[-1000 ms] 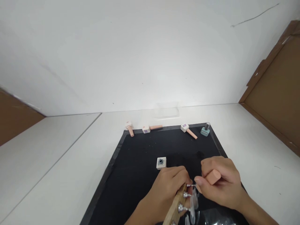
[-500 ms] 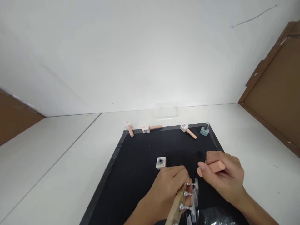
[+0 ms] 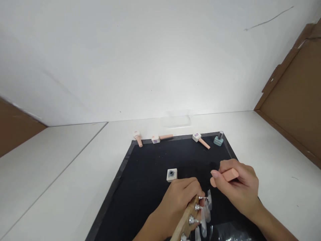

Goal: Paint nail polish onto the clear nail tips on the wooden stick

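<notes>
My left hand [image 3: 178, 199] is closed around a wooden nail tip stand [image 3: 184, 219]. Clear false nails [image 3: 204, 222] sit on small metal posts along its right side. In my right hand [image 3: 240, 187] is a peach nail polish brush cap [image 3: 227, 175], pinched between thumb and fingers; its bristles are hidden from view. An uncapped white polish bottle [image 3: 172, 175] with a dark opening stands on the black mat [image 3: 142, 187], just beyond my left hand.
Along the mat's far edge lie three white bottles with peach caps: one at left [image 3: 137, 138], one near the middle [image 3: 162, 138] and one further right [image 3: 200, 140]. A teal bottle [image 3: 218, 140] stands at the far right corner. Clear plastic [image 3: 230, 231] lies near me. Cardboard [image 3: 293, 97] borders the right.
The nail tip stand has shifted slightly left and tilted a little in my left hand. My right hand with the brush cap has moved slightly left and up.
</notes>
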Tool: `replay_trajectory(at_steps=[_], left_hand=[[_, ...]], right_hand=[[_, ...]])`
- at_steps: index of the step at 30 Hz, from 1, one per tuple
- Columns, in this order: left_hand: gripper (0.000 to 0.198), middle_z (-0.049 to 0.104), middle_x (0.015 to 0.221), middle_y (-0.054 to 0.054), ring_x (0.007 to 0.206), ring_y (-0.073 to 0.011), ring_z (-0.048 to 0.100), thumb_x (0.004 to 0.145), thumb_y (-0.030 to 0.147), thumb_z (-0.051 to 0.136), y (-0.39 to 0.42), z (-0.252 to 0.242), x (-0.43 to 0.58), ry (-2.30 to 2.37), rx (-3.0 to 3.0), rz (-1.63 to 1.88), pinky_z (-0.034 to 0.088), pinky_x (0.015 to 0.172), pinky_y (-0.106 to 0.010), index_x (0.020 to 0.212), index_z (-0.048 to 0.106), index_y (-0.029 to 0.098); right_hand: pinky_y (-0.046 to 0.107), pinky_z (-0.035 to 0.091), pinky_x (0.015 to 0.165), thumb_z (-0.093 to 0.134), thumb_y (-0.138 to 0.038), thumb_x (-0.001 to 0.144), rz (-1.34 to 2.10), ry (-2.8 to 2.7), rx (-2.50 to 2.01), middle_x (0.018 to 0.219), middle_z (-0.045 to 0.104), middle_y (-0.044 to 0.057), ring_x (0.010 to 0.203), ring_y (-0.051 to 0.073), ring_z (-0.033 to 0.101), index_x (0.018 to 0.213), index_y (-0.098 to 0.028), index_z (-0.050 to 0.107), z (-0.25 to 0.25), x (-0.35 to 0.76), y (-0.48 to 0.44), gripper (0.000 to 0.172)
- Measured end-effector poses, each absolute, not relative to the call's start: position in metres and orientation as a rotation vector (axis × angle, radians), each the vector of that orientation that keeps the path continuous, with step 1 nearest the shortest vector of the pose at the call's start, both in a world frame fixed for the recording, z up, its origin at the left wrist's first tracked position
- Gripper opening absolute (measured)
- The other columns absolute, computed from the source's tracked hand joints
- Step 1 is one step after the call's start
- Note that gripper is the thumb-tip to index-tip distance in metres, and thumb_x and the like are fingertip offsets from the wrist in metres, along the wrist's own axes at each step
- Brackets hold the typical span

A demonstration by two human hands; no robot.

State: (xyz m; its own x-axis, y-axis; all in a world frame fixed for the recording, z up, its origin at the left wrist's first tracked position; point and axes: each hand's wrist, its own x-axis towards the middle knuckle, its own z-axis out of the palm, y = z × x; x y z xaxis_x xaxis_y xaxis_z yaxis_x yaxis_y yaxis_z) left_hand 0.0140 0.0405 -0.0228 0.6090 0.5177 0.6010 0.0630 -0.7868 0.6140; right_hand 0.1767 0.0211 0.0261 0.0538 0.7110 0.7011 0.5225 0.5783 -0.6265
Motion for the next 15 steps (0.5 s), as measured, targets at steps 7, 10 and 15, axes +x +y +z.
replay_trajectory(at_steps=[7,10,15], left_hand=[[0.011,0.046,0.058,0.005,0.047,-0.0069,0.04,0.074,0.01,0.049,0.0485,-0.0234,0.0171,0.411,2.285,1.188,0.025,0.045,-0.019,0.071,0.043,0.019],[0.013,0.046,0.06,0.004,0.049,-0.0071,0.041,0.077,0.01,0.048,0.05,-0.0201,0.0208,0.459,2.316,1.18,0.025,0.045,-0.019,0.071,0.042,0.019],[0.013,0.042,0.058,0.005,0.048,-0.0067,0.038,0.076,0.01,0.049,0.0495,-0.0204,0.0226,0.475,2.316,1.189,0.025,0.045,-0.019,0.07,0.041,0.019]], right_hand=[[0.016,0.029,0.034,0.055,-0.007,0.075,0.367,-1.654,-0.932,0.045,0.036,-0.01,0.034,0.005,0.032,0.059,-0.022,0.037,0.0311,0.1754,0.0219,0.029],[0.016,0.028,0.033,0.055,-0.006,0.074,0.359,-1.7,-0.926,0.044,0.035,-0.01,0.034,0.005,0.031,0.058,-0.022,0.036,0.0342,0.1762,0.0226,0.029],[0.014,0.029,0.034,0.055,-0.005,0.072,0.387,-1.732,-0.899,0.043,0.033,-0.01,0.034,0.004,0.03,0.055,-0.021,0.032,0.0347,0.1769,0.0232,0.033]])
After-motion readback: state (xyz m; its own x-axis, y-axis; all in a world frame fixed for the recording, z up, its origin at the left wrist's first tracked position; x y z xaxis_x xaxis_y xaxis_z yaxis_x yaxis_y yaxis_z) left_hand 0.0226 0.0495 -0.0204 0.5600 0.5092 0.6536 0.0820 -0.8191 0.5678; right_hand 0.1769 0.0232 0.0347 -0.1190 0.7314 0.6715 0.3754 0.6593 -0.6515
